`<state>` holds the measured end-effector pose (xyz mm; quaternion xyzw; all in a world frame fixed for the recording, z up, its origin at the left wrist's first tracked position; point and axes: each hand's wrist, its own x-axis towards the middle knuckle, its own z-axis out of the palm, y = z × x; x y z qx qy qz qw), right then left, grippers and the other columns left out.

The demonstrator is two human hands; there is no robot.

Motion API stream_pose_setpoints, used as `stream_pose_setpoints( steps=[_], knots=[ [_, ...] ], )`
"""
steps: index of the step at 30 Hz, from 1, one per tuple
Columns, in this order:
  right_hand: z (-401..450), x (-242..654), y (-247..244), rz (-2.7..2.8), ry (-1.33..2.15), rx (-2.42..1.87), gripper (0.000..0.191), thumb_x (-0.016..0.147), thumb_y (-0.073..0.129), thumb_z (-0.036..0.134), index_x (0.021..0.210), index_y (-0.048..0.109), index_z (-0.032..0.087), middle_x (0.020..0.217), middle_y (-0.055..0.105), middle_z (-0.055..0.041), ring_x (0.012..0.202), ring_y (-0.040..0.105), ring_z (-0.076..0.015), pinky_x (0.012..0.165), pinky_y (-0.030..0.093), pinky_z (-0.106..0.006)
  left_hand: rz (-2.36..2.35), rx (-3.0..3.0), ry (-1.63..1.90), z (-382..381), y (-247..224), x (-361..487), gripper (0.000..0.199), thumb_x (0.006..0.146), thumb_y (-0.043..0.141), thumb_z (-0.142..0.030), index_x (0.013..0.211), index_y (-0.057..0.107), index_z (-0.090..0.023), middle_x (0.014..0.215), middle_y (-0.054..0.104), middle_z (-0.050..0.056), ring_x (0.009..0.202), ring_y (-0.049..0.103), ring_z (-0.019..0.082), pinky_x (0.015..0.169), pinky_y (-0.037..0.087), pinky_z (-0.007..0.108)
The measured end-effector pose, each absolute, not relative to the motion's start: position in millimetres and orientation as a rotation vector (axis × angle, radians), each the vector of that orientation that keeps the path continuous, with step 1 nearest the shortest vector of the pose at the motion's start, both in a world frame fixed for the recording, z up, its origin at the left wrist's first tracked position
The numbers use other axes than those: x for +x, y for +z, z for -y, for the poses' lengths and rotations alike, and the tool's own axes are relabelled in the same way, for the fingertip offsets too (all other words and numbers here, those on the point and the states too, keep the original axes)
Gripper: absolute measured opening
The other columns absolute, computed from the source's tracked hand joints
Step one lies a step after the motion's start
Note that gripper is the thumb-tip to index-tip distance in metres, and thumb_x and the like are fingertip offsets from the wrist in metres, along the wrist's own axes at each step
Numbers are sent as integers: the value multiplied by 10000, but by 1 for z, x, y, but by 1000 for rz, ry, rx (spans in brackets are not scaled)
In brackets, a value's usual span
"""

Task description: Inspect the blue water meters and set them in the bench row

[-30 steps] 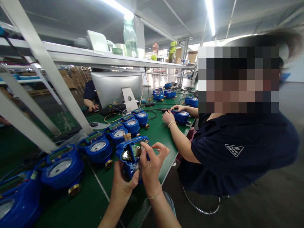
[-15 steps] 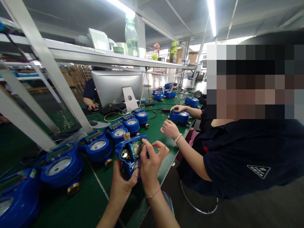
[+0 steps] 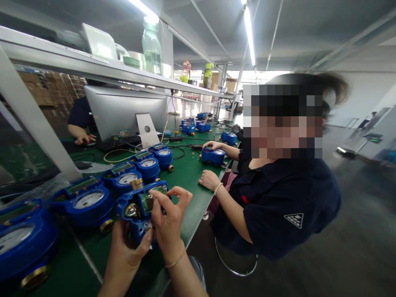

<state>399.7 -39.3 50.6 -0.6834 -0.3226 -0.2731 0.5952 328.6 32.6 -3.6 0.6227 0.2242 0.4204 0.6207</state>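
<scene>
My left hand (image 3: 125,249) grips a blue water meter (image 3: 123,205) from below, thumb at its near side. The meter is tilted up over the bench; its open housing shows a round shiny part and a green circuit board (image 3: 145,203). At the board, my right hand (image 3: 170,214) has its thumb and a fingertip close together on the meter's edge, with other fingers bent and raised. Exactly what those fingertips pinch is hidden. A brass pipe end (image 3: 136,184) sticks out at the meter's far side.
Several blue water meters (image 3: 89,201) line the left of the green bench (image 3: 188,179). On the right sits a co-worker (image 3: 275,198), a hand on another meter (image 3: 213,156). A monitor (image 3: 126,111) stands behind, under a shelf (image 3: 102,68) bearing bottles.
The view has swung to the right, so bench, meters and co-worker appear farther left. Both my hands keep hold of the same meter. The co-worker's near hand now rests lower, by the bench edge.
</scene>
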Motion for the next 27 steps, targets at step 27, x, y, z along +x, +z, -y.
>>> stream_pose_setpoints(
  steps=[27],
  knots=[
    [38, 412, 39, 523, -80, -1434, 462, 1014, 235, 494, 1070, 587, 200, 994, 649, -51, 930, 590, -200, 819, 426, -308, -534, 1640, 899, -41, -18, 318, 662, 677, 752, -427, 1222, 447, -206, 1173, 565, 104, 1135, 565, 300, 1046, 441, 468]
  ],
)
